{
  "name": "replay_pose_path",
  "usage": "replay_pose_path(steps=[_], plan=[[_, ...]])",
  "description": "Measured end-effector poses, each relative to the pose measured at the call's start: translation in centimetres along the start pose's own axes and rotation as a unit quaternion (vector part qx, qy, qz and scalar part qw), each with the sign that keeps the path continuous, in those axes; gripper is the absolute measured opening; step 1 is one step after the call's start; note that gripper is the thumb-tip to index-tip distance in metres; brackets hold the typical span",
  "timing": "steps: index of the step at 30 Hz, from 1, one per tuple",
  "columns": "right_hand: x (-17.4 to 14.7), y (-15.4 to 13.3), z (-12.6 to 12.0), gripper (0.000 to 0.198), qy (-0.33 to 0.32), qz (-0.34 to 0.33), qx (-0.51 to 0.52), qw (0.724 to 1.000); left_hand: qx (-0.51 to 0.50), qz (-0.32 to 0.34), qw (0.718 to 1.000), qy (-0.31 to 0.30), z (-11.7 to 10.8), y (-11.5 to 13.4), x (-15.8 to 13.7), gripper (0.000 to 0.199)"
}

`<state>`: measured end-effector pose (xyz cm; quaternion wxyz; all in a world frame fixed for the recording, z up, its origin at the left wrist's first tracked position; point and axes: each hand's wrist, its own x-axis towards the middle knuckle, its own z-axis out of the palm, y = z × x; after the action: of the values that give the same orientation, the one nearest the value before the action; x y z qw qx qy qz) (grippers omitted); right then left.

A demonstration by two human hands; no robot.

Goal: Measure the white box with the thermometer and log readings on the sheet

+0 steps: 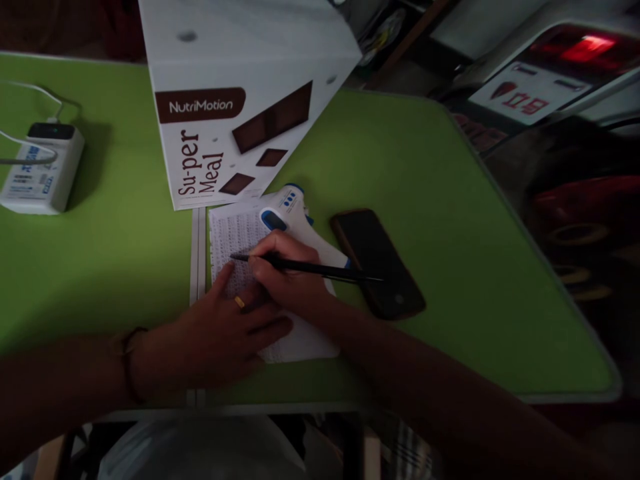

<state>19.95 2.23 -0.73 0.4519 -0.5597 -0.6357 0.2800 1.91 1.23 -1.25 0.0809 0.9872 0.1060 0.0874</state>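
A dim room surrounded the green table [480,280], whose pale seam [197,253] ran just left of the hands. Far out to the left of the left hand lay a white brick [45,170] with cables [37,87] by it, perhaps put there to leave the writing spot free. The left hand [220,323], wearing a bracelet [129,363] and a ring [239,302], was open, its fingers spread over the sheet [235,230], probably to steady it. Beyond both hands stood the box [250,67], close against the sheet's far edge. The right hand [293,273] pinched the pen [320,268] near its tip, likely for fine control over the small, close-set marks; the tip pointed down at the sheet beside the left index finger. Just beyond the right hand lay the thermometer [300,220], partly on the sheet, possibly weighting it. Right of that hand lay the phone [380,250], dark-screened, under the pen's rear end; whether they touched could not be told. Farthest right, past the table, a red light [590,48] glowed.
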Motion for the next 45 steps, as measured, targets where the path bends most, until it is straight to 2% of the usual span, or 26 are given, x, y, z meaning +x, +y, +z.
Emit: replay_pose_path(steps=[13,21,45], plan=[[0.05,0.09,0.14,0.008,0.016,-0.004,-0.001,1.000,-0.008,0.001,0.999,-0.035,-0.80,-0.08,0.39,0.054],[0.10,0.07,-0.06,0.008,-0.008,-0.020,-0.005,1.000,-0.002,-0.001,1.000,-0.023,-0.62,-0.10,0.29,0.056],[0.15,0.01,-0.13,0.010,0.010,-0.021,-0.014,1.000,0.009,0.002,1.000,-0.024,-0.66,-0.14,0.14,0.055]])
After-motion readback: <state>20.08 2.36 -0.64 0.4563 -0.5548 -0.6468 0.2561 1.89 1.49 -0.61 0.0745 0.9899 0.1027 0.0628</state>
